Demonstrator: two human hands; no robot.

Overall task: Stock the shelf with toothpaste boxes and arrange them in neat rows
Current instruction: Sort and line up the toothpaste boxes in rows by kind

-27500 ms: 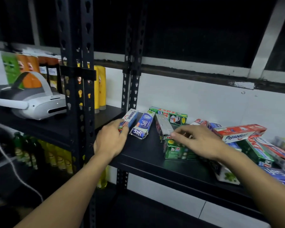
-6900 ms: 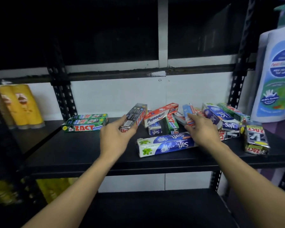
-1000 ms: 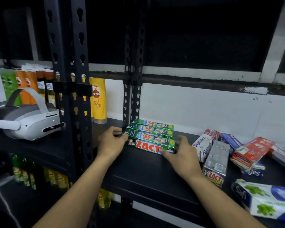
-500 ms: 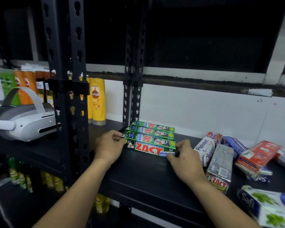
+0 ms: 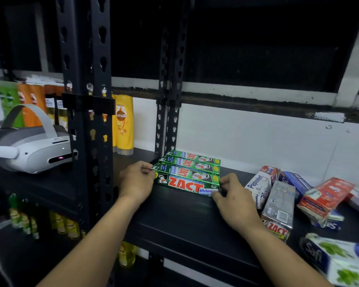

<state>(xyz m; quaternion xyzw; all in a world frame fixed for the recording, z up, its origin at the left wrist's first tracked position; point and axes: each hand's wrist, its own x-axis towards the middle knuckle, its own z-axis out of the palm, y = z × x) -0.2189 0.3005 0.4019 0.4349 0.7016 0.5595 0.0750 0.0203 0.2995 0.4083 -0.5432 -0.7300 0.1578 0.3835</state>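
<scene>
Several green ZACT toothpaste boxes (image 5: 193, 162) lie side by side in a row at the back left of the black shelf (image 5: 184, 220). My left hand (image 5: 136, 183) pinches the left end of the front green ZACT box (image 5: 184, 184). The right end of that same box is pinched by my right hand (image 5: 236, 204). Loose boxes lie jumbled to the right: a white Pepsodent box (image 5: 258, 188), a grey ZACT box (image 5: 279, 206), a blue box (image 5: 294, 181), a red Pepsodent box (image 5: 323, 198) and a large Safi box (image 5: 340, 259).
A black slotted upright post (image 5: 87, 121) stands just left of my left hand. Behind it are yellow shampoo bottles (image 5: 123, 125), and a white headset (image 5: 33, 150) sits on the neighbouring shelf. A white wall backs the shelf. Bottles stand on the lower shelf at the left.
My right hand has lifted from the shelf surface and taken the right end of the front green box. My left hand has stayed at the left end.
</scene>
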